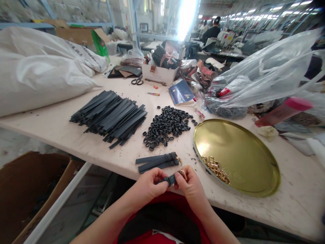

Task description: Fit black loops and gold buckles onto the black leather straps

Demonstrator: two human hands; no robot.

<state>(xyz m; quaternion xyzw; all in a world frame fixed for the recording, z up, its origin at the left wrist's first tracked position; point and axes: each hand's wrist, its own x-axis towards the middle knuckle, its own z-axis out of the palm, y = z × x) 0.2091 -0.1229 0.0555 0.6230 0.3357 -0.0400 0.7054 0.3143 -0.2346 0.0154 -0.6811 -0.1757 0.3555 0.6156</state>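
Observation:
Both my hands hold one dark leather strap [172, 179] at the table's front edge. My left hand [152, 184] pinches it near a loop around the strap. The fingers of my right hand [189, 183] close on the end with a gold buckle [183, 174]. Just beyond lie a few buckled straps [157, 162] side by side. Farther off sit a heap of small black loops [167, 125] and, to its left, a pile of flat dark strips [109, 117]. Gold buckles [217, 170] rest in the near left part of a round golden tray [243, 152].
A white sack [38, 71] covers the table's left end. At the back are scissors [137, 81], a white box [159, 73] and a blue booklet [181, 92]. Clear plastic bags [264, 74] and a pink-lidded container [283, 112] crowd the right. A cardboard box [25, 162] stands below, left.

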